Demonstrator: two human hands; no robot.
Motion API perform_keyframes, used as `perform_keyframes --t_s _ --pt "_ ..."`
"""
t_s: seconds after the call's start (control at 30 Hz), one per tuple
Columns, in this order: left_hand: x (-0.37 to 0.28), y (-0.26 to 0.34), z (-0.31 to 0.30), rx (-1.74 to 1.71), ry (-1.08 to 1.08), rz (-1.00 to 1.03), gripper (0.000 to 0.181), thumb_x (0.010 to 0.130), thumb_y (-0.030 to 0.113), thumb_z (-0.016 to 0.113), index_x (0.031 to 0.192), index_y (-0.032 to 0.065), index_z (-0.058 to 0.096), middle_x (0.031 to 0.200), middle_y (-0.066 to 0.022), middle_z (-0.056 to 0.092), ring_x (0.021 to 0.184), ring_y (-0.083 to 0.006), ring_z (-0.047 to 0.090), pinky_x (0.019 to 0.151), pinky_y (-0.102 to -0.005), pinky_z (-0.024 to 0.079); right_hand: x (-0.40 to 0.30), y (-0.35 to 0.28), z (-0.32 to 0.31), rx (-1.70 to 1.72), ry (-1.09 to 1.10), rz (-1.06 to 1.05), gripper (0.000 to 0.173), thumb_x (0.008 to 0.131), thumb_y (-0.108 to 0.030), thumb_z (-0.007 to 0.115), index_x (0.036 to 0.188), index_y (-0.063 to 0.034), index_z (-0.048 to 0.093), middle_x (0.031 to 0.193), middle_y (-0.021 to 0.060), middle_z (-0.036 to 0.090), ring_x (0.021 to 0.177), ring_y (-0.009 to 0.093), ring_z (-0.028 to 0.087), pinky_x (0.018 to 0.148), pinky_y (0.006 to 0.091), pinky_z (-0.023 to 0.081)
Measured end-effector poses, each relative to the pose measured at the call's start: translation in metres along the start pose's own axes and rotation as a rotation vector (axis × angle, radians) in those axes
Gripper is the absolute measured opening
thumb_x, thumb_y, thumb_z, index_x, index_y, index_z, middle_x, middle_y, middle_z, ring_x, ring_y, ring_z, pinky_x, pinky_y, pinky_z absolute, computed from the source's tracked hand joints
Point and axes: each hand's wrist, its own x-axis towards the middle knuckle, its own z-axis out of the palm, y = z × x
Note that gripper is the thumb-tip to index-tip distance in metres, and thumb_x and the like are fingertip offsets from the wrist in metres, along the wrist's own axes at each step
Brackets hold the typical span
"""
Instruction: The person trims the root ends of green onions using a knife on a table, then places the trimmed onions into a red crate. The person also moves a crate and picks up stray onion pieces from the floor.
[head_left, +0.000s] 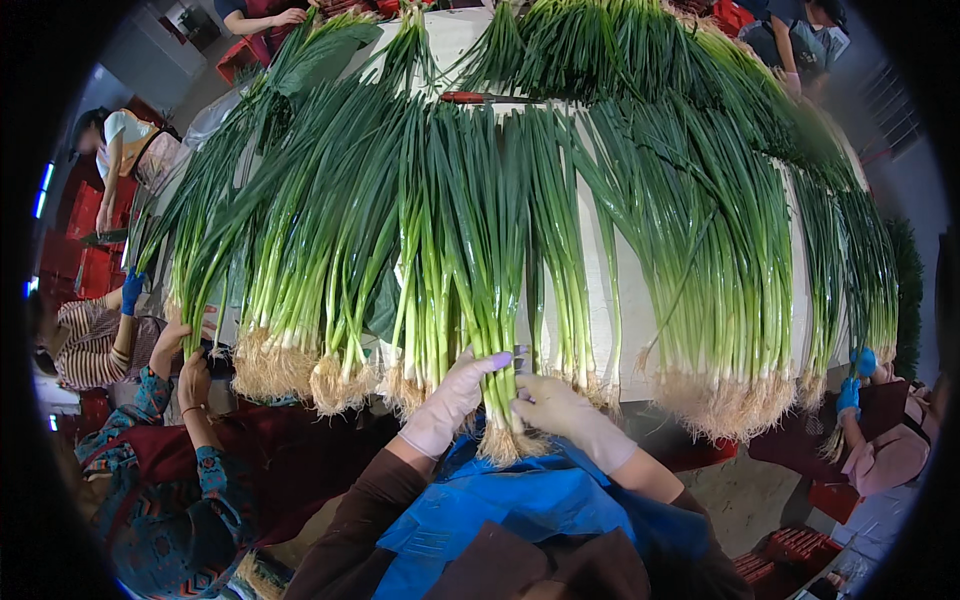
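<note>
My left hand (461, 394), in a pale rubber glove with purple at a fingertip, is closed around a small bunch of green onions (495, 386) by their white lower stalks. The bunch's shaggy roots (499, 446) hang over the table's near edge, above my blue plastic apron (510, 510). On the right side of the same stalks, my gloved right hand (559, 409) rests with curled fingers; whether it grips any stalk is hidden. The bunch's dark leaves stretch away over the table. More green onions (427, 330) lie close on the left and others (566, 300) on the right.
A white table (634, 300) bears rows of green onions. A red-handled knife (469, 97) lies beyond the leaves. At left, a co-worker's hands (193, 375) hold stalks; blue-gloved hands (851, 394) work at right. Other people stand around the table. Red crates (795, 547) are at lower right.
</note>
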Motion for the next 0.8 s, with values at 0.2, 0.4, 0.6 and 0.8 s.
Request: perform_keyframes --t_s 0.2,0.4,0.6,0.8 --pt "0.004 -0.004 -0.007 0.027 -0.033 0.075 0.044 0.079 0.006 0.069 0.121 0.0000 0.054 0.103 -0.0101 0.065 0.092 -0.0201 0.064 0.083 -0.0334 0.054 0.011 -0.003 -0.025 0.139 0.102 0.110 0.029 0.085 -0.032 0.063 0.101 -0.0085 0.068 0.092 0.0090 0.070 0.083 0.021 0.067 0.075 0.0317 0.052" --pt "0.008 -0.007 -0.014 -0.014 -0.082 0.083 0.042 0.079 0.006 0.069 0.119 0.0026 0.054 0.097 -0.0055 0.063 0.084 -0.0158 0.062 0.075 -0.0298 0.053 0.085 -0.028 -0.049 0.591 0.388 0.192 0.059 0.086 -0.033 0.068 0.132 0.0000 0.049 0.081 0.0114 0.065 0.068 0.017 0.058 0.057 0.0303 0.045" --pt "0.005 -0.003 -0.007 0.009 -0.069 0.097 0.042 0.078 0.007 0.068 0.118 0.0041 0.055 0.097 -0.0045 0.063 0.086 -0.0155 0.061 0.076 -0.0301 0.051 0.095 -0.004 -0.033 0.853 0.386 0.165 0.035 0.088 -0.025 0.068 0.110 0.0014 0.059 0.072 0.0061 0.060 0.062 0.013 0.054 0.051 0.0281 0.042" --pt "0.013 -0.012 -0.025 -0.051 -0.159 0.110 0.043 0.079 0.008 0.067 0.120 0.0031 0.055 0.099 -0.0054 0.064 0.087 -0.0172 0.061 0.077 -0.0307 0.051 0.056 -0.019 -0.019 0.917 0.391 0.028 0.026 0.089 -0.029 0.068 0.094 -0.0044 0.063 0.072 0.0055 0.064 0.055 0.011 0.054 0.053 0.0245 0.046"
